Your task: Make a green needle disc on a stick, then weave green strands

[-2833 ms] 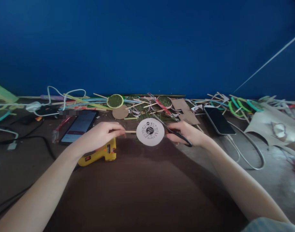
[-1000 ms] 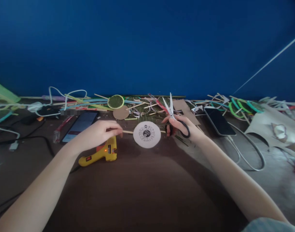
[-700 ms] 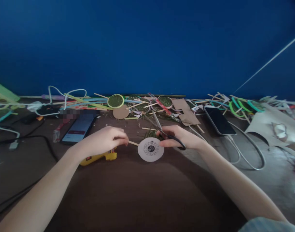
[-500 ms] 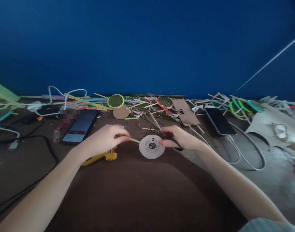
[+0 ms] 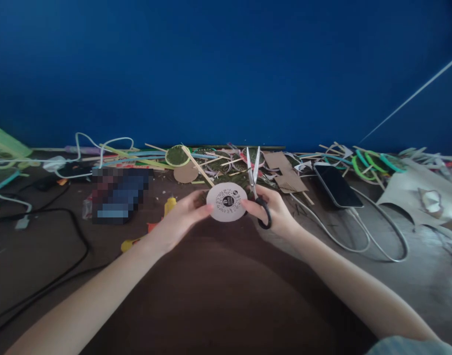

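Between my two hands is a round white disc [image 5: 230, 213] with dark printing round a black centre. My left hand [image 5: 187, 213] pinches its left edge, thumb on the printed face. My right hand [image 5: 272, 209] grips the right edge and also keeps hold of scissors [image 5: 256, 180], their blades apart and pointing up, the black handle loop hanging below. A thin pale wooden stick [image 5: 196, 165] slants up and left from behind the disc; its lower end is hidden. Beyond my left wrist lies a yellow glue gun [image 5: 168, 205], partly covered by my arm.
A phone [image 5: 117, 199], partly pixelated, lies at left and another phone [image 5: 337, 185] with a white cable at right. Along the blue wall [image 5: 226, 74] run cardboard pieces [image 5: 285, 170], sticks and green rings [image 5: 377, 162]. A black cord [image 5: 78, 231] crosses the left side.
My left hand has moved right, from the stick onto the disc's edge. The disc has risen slightly and shifted left. The stick now points up-left, and the scissors stand more upright with blades spread.
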`<state>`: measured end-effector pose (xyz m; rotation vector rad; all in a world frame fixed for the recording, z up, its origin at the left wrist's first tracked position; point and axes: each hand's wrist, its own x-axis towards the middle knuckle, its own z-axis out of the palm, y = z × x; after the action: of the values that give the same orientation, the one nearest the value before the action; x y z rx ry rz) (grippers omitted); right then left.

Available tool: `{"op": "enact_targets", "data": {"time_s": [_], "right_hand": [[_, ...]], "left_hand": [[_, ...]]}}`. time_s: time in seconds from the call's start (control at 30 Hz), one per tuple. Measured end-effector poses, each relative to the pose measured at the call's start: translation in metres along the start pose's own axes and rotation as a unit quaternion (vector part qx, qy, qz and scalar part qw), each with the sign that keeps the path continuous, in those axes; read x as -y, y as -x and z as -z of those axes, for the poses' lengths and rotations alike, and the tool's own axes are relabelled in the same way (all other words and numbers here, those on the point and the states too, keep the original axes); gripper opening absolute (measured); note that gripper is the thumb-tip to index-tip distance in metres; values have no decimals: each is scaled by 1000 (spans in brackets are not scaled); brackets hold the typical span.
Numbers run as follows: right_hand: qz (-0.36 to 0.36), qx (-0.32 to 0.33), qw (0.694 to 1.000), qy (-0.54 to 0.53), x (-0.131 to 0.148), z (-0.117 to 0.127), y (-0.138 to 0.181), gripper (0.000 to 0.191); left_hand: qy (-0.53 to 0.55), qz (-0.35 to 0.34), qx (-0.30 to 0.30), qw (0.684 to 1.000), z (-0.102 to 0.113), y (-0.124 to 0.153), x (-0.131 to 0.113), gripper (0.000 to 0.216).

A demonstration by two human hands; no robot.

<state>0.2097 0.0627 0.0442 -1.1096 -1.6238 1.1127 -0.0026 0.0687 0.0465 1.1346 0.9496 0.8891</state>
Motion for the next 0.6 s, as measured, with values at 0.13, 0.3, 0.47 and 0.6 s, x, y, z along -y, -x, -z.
{"op": "enact_targets", "data": {"time_s": [0.13,0.3,0.47,0.6], "right_hand": [[-6,7,1000,-18,-2,-5,1,30],[-30,2,995,-92,-8,-1,-2,34],[-16,78,996,-45,-14,1,-4,35],[-13,140,990,-11,-13,-1,-1,33]], "left_hand": [[49,18,11,999,-12,6,1,30],[75,0,-70,995,1,0,-7,28],[105,-64,-76,989,9,-5,-12,30],[98,-83,-99,987,10,-6,-11,30]]}}
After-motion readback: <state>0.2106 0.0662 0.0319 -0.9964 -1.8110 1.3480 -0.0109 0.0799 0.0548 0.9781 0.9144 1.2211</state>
